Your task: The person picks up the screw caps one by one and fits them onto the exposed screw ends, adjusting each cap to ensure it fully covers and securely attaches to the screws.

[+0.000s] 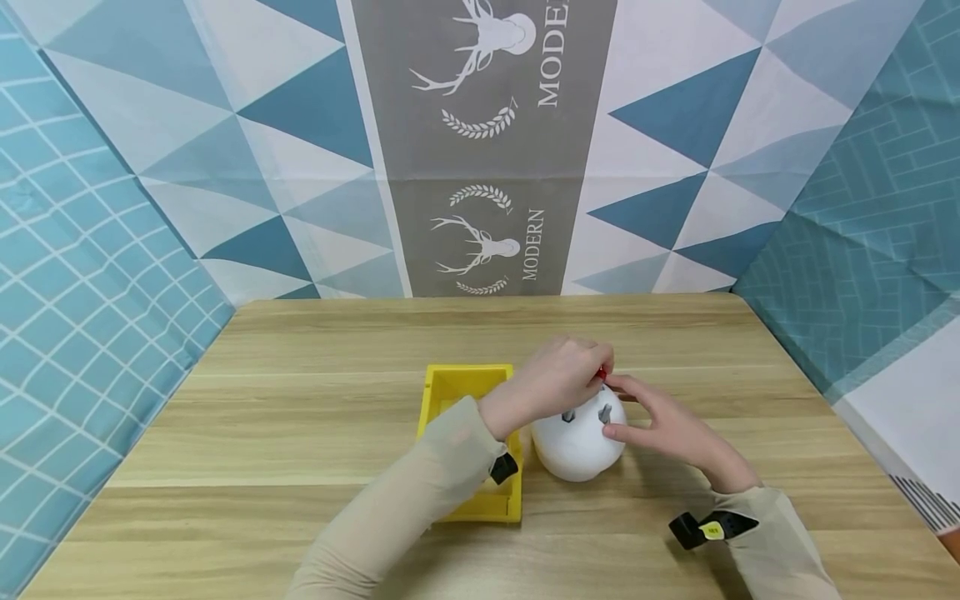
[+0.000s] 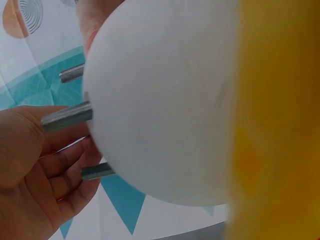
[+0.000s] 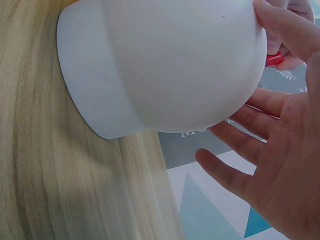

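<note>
Left hand (image 1: 551, 379): fingers curled, pinching a red piece (image 3: 274, 59) above the white dome (image 1: 573, 454). Right hand (image 1: 671, 425): fingers spread, touching the dome, which stands right of the yellow box (image 1: 459, 383).

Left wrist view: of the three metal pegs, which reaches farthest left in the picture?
The middle peg; its tip extends beyond those of the upper peg and the lower peg.

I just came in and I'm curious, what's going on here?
A person's left hand pinches a small red thing at the top of a white rounded object, and their right hand touches the object's side. Gray pegs stick out of it. A yellow tray sits beside it on the table.
</note>
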`<state>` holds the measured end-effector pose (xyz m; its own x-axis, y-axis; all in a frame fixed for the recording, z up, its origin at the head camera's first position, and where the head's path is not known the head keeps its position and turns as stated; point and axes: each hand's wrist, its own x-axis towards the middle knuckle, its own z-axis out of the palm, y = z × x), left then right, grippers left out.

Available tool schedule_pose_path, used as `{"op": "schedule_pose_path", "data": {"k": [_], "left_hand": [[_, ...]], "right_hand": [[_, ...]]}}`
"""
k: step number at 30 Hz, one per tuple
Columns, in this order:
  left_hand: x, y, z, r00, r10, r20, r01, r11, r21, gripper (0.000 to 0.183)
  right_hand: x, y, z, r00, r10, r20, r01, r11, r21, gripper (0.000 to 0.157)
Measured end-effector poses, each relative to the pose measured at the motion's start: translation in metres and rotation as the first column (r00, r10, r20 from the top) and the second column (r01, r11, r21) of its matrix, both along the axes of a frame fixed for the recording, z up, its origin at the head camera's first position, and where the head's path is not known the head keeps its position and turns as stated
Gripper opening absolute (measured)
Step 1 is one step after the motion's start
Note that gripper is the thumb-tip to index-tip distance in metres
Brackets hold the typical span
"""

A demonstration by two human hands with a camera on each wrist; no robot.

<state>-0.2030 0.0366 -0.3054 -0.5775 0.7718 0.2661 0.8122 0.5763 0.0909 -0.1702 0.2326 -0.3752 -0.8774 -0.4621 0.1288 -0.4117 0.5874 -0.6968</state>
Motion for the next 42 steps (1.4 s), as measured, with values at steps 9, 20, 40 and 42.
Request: {"op": "schedule_pose_path", "data": {"k": [9,20,40,42], "left_hand": [[0.001,0.002,-0.003,1.000,0.020,-0.009,-0.020,0.999,-0.036,0.010],[0.001,0.003,-0.003,1.000,0.014,0.008,-0.014,0.999,-0.033,0.010],[0.008,-0.003,0.005,0.998,0.062,-0.009,-0.063,0.995,-0.071,0.020],[0.010,-0.005,0.008,0.998,0.068,-0.002,-0.068,0.996,-0.062,0.021]], "right_hand": [[0.001,0.000,0.000,1.000,0.001,0.010,-0.001,1.000,-0.005,0.058],[0.001,0.001,0.001,1.000,-0.003,0.017,0.003,1.000,-0.006,0.060],[-0.001,0.000,0.001,1.000,0.003,0.016,-0.003,1.000,-0.025,0.056],[-0.001,-0.001,0.000,1.000,0.005,0.017,-0.004,0.999,-0.034,0.055]]}}
